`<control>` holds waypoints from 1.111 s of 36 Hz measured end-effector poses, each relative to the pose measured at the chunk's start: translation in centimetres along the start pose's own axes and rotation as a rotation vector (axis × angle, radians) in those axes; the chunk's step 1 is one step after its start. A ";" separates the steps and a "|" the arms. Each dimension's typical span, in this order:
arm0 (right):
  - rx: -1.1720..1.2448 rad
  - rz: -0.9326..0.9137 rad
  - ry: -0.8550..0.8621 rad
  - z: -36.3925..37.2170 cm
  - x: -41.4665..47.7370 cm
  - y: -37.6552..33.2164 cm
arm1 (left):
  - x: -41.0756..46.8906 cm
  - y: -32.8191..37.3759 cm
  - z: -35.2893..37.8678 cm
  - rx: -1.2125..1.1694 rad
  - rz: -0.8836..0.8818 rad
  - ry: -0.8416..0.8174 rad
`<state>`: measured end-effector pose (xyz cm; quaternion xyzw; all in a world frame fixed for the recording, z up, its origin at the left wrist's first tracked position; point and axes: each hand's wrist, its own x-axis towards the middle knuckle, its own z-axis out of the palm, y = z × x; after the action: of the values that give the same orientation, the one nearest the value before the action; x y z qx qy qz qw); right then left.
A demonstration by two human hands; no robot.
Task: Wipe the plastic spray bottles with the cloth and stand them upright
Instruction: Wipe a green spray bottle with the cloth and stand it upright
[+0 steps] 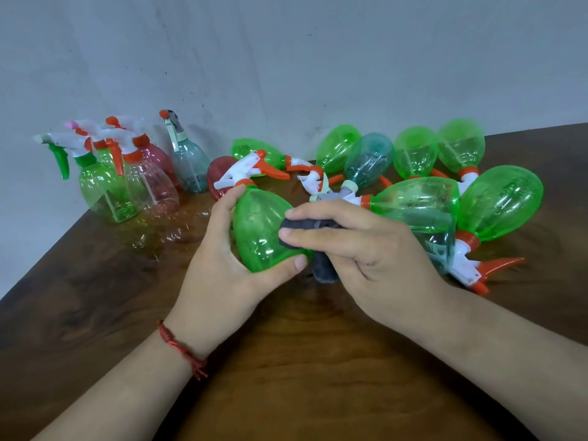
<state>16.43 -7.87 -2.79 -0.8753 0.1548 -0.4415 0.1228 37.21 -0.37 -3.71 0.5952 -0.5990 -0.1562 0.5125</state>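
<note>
A pale grey wall (pixel 318 58) is seen behind a dark brown wooden tabletop (pixel 286 361) that fills the lower part of the view. On the right side of the tabletop, a heap of plastic spray bottles (pixel 499 202) is laid on its sides, mostly green, with one blue-grey among them, and with white and orange trigger heads. At the far left corner, a smaller group of upright bottles (pixel 105 192) is stood close together: green, clear and pink. A blue-grey bottle (pixel 189 167) is stood upright just beside them. A red bottle (pixel 218 173) is partly hidden behind the left fingers.

Over the middle of the tabletop, a green spray bottle (pixel 261 230) is held tilted, its white and orange head pointed away and to the left. It is grasped by the left hand (pixel 219 268), with the fingers curled near the neck and the thumb laid along the base. A dark grey cloth (pixel 324 268) is clutched in the right hand (pixel 366 253) and pressed by its fingers against the bottle's side. A red thread bracelet (pixel 183 351) is worn on the left wrist.
</note>
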 end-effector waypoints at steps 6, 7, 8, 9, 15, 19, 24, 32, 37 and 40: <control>-0.006 0.066 0.020 0.2 0.3 0.5 | -0.2 0.6 0.3 0.075 0.070 -0.082; 0.011 0.090 0.033 0.2 0.3 0.6 | -0.2 0.7 0.3 0.088 0.082 -0.104; 0.039 0.120 0.049 0.3 0.4 0.6 | -0.3 0.8 0.2 0.106 0.097 -0.127; 0.069 0.151 0.066 0.3 0.4 0.7 | -0.4 0.9 0.2 0.125 0.118 -0.147; 0.126 0.290 0.136 0.4 0.8 1.0 | -0.6 1.5 0.4 0.097 0.187 -0.242; 0.112 0.348 0.170 0.3 0.8 1.1 | -1.0 1.8 0.3 -0.008 0.192 -0.276; 0.261 0.373 0.208 -0.1 0.9 0.9 | -1.0 1.9 0.1 -0.031 0.190 -0.271; 0.184 0.228 0.162 0.1 0.8 0.5 | -1.0 1.7 0.5 0.025 0.199 -0.206; 0.173 0.151 0.131 -0.1 0.6 0.3 | -0.9 1.4 0.4 0.054 0.146 -0.083; 0.099 0.075 0.094 0.0 0.4 -0.1 | -0.5 1.0 0.3 0.039 0.107 -0.014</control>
<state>16.66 -7.96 -2.51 -0.8400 0.1710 -0.4842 0.1749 36.33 0.19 -3.21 0.5712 -0.6364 -0.1212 0.5040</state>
